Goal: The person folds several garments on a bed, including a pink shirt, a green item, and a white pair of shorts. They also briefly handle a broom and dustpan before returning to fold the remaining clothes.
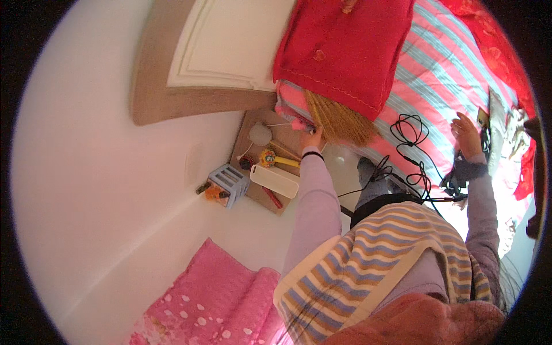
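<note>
My left hand [312, 139] is closed around the handle end of a straw hand broom [345, 120], whose bristles fan out to the right over the bed's edge, partly below a red cloth [345, 56]. My right hand [467, 136] is raised at the right with its fingers apart and holds nothing. It is above the pink and grey striped bed sheet [431, 77], near a coil of black cable [409, 129]. Left of my left forearm, a small wooden bedside surface [241, 133] bears a white open box [274, 181], a yellow-handled toy [284, 161] and a round grey object [260, 133].
A blue plastic basket [228, 185] stands beside the wooden surface, near the wall [108, 151]. A brown headboard [151, 99] with a cream panel is at the upper left. A pink patterned mat [215, 284] lies on the floor. Tangled black cables run close to my waist.
</note>
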`<state>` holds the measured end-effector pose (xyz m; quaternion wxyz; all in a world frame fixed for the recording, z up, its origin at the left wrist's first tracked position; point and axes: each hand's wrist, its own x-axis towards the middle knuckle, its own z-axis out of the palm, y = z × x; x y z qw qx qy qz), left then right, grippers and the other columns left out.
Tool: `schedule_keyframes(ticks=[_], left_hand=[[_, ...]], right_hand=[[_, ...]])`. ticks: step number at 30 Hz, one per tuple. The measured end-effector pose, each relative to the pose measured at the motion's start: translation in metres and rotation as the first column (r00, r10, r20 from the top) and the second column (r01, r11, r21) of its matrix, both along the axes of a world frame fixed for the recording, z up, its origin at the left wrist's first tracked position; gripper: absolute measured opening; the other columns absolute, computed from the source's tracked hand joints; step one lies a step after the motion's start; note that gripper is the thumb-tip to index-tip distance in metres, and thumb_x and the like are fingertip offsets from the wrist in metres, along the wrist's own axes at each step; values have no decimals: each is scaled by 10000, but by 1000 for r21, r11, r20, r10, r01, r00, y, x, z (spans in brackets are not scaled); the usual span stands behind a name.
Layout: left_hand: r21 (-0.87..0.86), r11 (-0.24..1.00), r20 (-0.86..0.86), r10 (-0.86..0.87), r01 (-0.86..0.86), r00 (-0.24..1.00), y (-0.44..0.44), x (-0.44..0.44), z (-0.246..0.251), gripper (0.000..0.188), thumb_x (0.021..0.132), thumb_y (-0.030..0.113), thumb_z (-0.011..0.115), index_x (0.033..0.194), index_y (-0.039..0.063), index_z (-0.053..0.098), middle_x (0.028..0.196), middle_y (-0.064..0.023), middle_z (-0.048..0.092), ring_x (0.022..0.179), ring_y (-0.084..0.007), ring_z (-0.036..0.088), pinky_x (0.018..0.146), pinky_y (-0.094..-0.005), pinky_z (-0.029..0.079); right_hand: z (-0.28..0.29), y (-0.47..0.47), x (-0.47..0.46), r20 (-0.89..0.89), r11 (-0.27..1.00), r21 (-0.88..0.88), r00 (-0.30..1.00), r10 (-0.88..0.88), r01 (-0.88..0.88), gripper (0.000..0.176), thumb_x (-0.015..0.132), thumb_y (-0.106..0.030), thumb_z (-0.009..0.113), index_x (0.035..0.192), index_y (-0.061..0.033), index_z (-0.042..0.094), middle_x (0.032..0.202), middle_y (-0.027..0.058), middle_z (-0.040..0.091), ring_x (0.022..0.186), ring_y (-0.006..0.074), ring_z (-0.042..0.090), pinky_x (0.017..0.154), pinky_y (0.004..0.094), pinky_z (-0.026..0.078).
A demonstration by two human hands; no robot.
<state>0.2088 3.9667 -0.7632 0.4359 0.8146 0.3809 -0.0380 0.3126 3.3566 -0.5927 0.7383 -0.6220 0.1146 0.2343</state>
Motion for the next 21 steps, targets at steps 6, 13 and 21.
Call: schedule_keyframes(ticks=[6, 13, 21], left_hand=[[-225, 945, -308, 163, -238, 937, -24, 52, -13, 684, 796, 390, 849, 1191, -124, 630, 1186, -218, 706, 1052, -326, 686, 895, -421, 531], [-795, 570, 8, 351, -207, 936, -52, 21, 126, 441, 984, 244, 688, 1357, 45, 561, 1274, -93, 645, 1113, -251, 627, 876, -396, 543], [-414, 863, 287, -179, 290, 941, -85, -10, 227, 343, 1007, 177, 661, 1297, 2, 602, 1138, -46, 675, 939, -167, 643, 791, -322, 546]], right_hand=[[1, -83, -104, -388, 868, 12, 802, -454, 497, 365, 1071, -189, 493, 1397, -28, 529, 1154, 88, 654, 1011, 191, 650, 860, 303, 533], [-16, -113, -171, -328, 865, 105, 838, -435, 490, 379, 1072, -236, 521, 1402, -55, 555, 1141, 59, 661, 1016, 152, 648, 872, 273, 532], [-42, -108, -233, -419, 701, 90, 665, -618, 708, 304, 1031, -212, 609, 1280, -39, 591, 1000, 66, 692, 871, 169, 669, 751, 268, 550]])
